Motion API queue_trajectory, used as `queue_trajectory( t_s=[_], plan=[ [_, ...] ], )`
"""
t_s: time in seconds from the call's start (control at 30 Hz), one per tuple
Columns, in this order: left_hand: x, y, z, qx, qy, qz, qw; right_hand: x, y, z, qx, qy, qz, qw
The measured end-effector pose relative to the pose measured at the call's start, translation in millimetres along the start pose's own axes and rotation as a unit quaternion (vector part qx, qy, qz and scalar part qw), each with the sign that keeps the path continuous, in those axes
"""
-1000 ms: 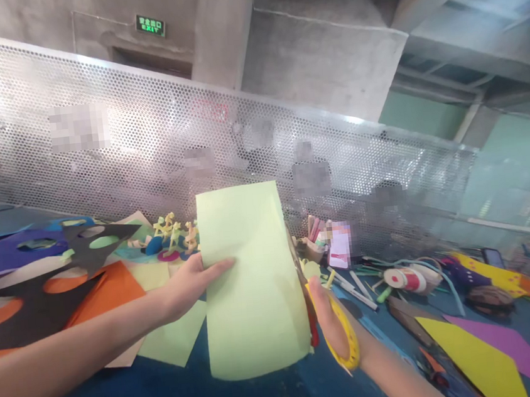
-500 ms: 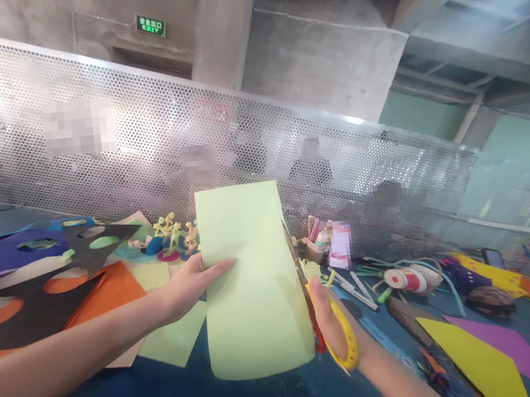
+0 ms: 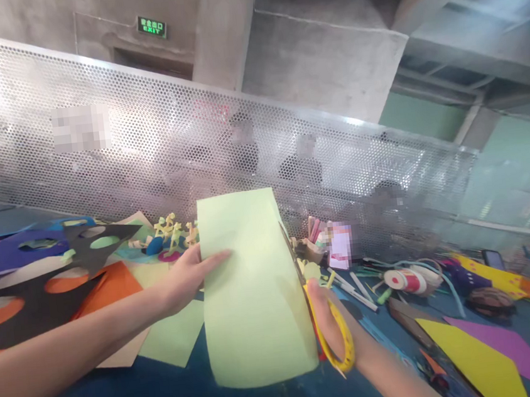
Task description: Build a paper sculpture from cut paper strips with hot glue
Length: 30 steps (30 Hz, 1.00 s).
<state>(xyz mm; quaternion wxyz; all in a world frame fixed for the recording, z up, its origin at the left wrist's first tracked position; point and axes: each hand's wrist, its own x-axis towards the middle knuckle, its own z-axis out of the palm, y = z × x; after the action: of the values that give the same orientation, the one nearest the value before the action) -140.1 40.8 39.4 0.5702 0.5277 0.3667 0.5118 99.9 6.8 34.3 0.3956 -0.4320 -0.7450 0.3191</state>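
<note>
My left hand (image 3: 186, 279) grips the left edge of a pale green sheet of paper (image 3: 252, 307), thumb in front and the other fingers hidden behind. The sheet stands upright above the table and its lower end curves. At its right edge my right hand (image 3: 325, 318) holds scissors (image 3: 345, 341) by their yellow and red handles. The scissor blades point upward along that edge, partly hidden by the paper. A thin flap shows near the sheet's upper right corner.
Left lie a black sheet with round holes (image 3: 33, 295), orange paper (image 3: 108, 291) and small paper stars (image 3: 171, 233). At right are a ribbon spool (image 3: 403, 280), white sticks (image 3: 355, 290), yellow paper (image 3: 475, 353) and purple paper (image 3: 508, 350). A perforated metal screen (image 3: 145, 141) stands behind; people show through it.
The top of the pale green sheet has dropped slightly and its lower end hangs a little lower. My left hand has shifted slightly left. People behind the screen have moved.
</note>
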Motion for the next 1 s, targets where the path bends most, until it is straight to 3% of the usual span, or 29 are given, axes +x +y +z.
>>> queue_trajectory(
  t_s=[0.23,0.5,1.0],
  plan=[
    [0,-9,2.3,0.048,-0.009,0.011,0.999,0,-8,-3,0.006,-0.015,0.029,0.999],
    [-3,-6,5.3,0.060,-0.014,0.010,0.998,0,-13,-9,0.016,-0.042,0.022,0.999],
    [-8,-4,9.7,0.062,-0.045,-0.002,0.997,-1,-10,-17,-0.012,0.000,0.005,1.000]
  ],
)
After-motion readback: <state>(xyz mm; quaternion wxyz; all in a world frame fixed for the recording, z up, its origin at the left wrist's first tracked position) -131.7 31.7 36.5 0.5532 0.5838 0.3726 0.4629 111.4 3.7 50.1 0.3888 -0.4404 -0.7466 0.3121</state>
